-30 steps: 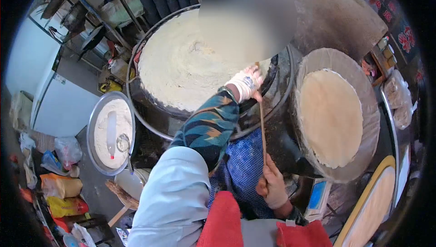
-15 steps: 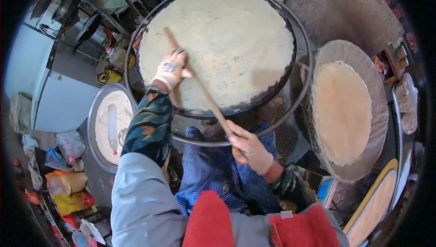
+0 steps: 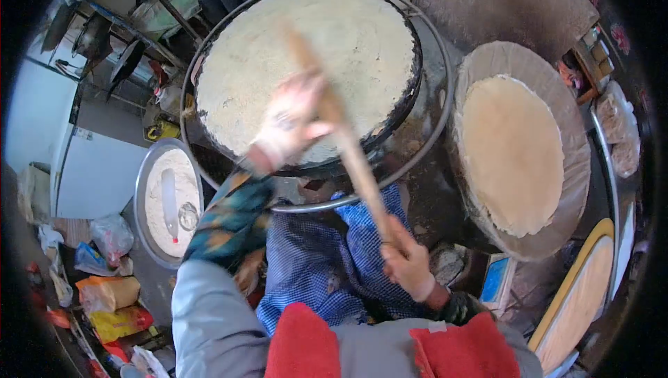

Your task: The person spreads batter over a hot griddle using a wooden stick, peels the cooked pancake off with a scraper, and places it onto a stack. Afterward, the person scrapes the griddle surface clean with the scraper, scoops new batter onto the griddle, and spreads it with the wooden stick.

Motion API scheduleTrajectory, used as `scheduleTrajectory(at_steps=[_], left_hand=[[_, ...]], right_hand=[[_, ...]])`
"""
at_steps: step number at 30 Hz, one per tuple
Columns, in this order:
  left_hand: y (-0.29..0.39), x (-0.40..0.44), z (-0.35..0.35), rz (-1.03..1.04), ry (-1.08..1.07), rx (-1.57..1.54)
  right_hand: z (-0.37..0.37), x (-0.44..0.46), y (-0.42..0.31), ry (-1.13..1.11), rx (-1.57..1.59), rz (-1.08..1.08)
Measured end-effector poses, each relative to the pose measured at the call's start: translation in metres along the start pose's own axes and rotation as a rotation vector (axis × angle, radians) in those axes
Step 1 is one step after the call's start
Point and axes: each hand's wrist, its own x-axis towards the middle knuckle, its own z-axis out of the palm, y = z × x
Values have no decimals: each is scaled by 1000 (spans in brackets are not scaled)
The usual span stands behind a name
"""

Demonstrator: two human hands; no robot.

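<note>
A long wooden stick point(image 3: 362, 169) slants across the large round griddle point(image 3: 413, 100). Its far end is blurred by motion above the pale sheet of batter or dough point(image 3: 250, 51) that covers the griddle. My left hand point(image 3: 289, 117), in a light glove and smeared by motion, is closed around the stick's upper part, over the griddle's near side. My right hand point(image 3: 410, 267), also gloved, grips the stick's lower end near my lap. Some of the left fingers are hard to make out.
A metal ring point(image 3: 449, 110) surrounds the griddle. To the right, a round flatbread point(image 3: 515, 155) lies on a cloth-covered stand point(image 3: 574, 190). At left, a metal basin point(image 3: 142, 218) holds pale flour and a plastic bottle point(image 3: 169, 200). Bags point(image 3: 111, 235) lie at far left.
Both hands have shifted with the stick: the right hand has moved right and down, the left hand nearer to me and right. The whole view has also shifted slightly.
</note>
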Motion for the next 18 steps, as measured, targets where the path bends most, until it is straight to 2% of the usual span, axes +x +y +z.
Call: scheduleTrajectory(at_steps=[1, 2, 3, 4, 6, 7, 10, 16, 18], left_hand=[[10, 43, 27, 119, 35, -98], [16, 78, 58, 253, 41, -60], [30, 114, 81, 270, -159, -4], [34, 140, 95, 275, -362, 53], [17, 154, 105, 211, -416, 123], [5, 155, 110, 185, -452, 151], [-59, 129, 101, 42, -368, 109], [-143, 25, 60, -250, -233, 197], [-154, -15, 39, -290, -284, 211]], right_hand=[[-8, -7, -5, 103, 59, 32], [-13, -11, -8, 202, 117, 61], [-19, -7, -11, 293, 174, 87], [-25, 6, -13, 194, 326, 88], [-37, 31, -14, -5, 631, 125], [-40, 44, -20, -196, 821, 119], [-46, 91, -20, -430, 1005, 239], [3, 140, -50, -575, 883, 385], [23, 141, -39, -647, 843, 420]])
